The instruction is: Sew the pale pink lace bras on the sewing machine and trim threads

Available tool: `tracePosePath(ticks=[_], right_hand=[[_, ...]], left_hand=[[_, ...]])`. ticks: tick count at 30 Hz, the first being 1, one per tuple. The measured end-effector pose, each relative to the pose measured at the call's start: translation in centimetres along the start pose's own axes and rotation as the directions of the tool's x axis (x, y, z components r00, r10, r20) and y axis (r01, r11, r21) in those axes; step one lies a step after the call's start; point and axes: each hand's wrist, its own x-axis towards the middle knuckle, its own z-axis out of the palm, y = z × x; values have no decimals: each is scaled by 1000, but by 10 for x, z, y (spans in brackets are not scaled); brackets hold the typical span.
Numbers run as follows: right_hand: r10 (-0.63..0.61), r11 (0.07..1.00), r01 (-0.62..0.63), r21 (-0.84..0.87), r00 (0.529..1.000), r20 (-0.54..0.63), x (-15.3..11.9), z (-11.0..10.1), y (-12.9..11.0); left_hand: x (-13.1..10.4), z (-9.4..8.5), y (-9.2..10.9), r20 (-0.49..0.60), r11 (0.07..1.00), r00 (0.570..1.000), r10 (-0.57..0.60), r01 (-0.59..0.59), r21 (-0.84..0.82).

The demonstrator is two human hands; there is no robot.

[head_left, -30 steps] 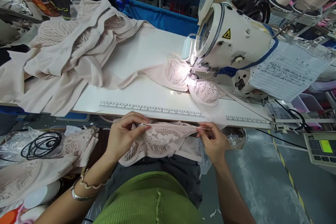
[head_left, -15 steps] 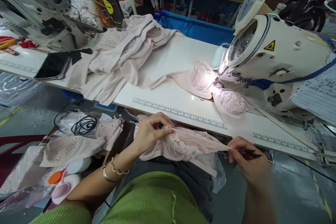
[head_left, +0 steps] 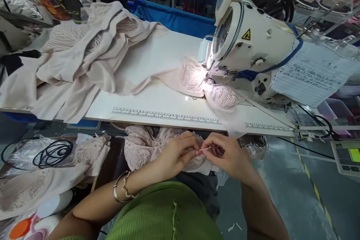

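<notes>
In front of my lap, my left hand (head_left: pixel 180 154) and my right hand (head_left: pixel 229 154) meet almost fingertip to fingertip. Both are closed in a pinch on a thin pale strip (head_left: pixel 205 149) stretched between them. Whether that strip belongs to the pale pink lace bra (head_left: pixel 142 150) beneath is not clear. The bra lies bunched on my lap, partly covered by my left hand. Above my hands, another lace bra (head_left: pixel 223 97) sits under the lit needle area of a white sewing machine (head_left: pixel 253 39), one end draping over the table edge.
A heap of pale bra pieces (head_left: pixel 84 52) covers the left of the white table (head_left: pixel 157 101), which has a printed ruler along its front. At lower left, a box holds more lace pieces (head_left: pixel 42 183), a coiled black cable (head_left: pixel 53 153) and bottles. A handwritten sheet (head_left: pixel 312 71) hangs on the machine.
My right hand has come left, close to my left hand. The bra edge stretched between them has given way to a short thin strip. The view has swung to the right.
</notes>
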Motion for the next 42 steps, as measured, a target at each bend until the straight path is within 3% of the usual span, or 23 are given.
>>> tracePosePath(ticks=[9,14,21,26,29,31,35,42], right_hand=[[82,995,-76,59,991,-106,2,1,3],[104,988,-87,127,985,-138,3,6,8],[36,980,53,194,903,-429,-9,16,23],[113,992,-83,100,931,-347,-8,20,19],[193,969,-154,192,960,-204,-3,20,19],[223,950,-175,260,960,-169,-1,21,21],[221,942,-143,302,944,-244,2,27,24],[56,994,-3,113,881,-470,-4,32,20]], left_hand=[[0,10,-2,-134,998,991,-29,37,57],[3,11,-7,-180,990,975,-134,139,13],[7,5,-6,-191,934,925,-327,286,-212],[7,4,-5,-191,935,927,-322,280,-216],[7,5,-4,-185,944,934,-307,274,-181],[7,5,-3,-179,949,938,-296,269,-162],[7,6,-2,-174,953,942,-287,263,-151],[7,4,-5,-160,930,931,-329,289,-229]])
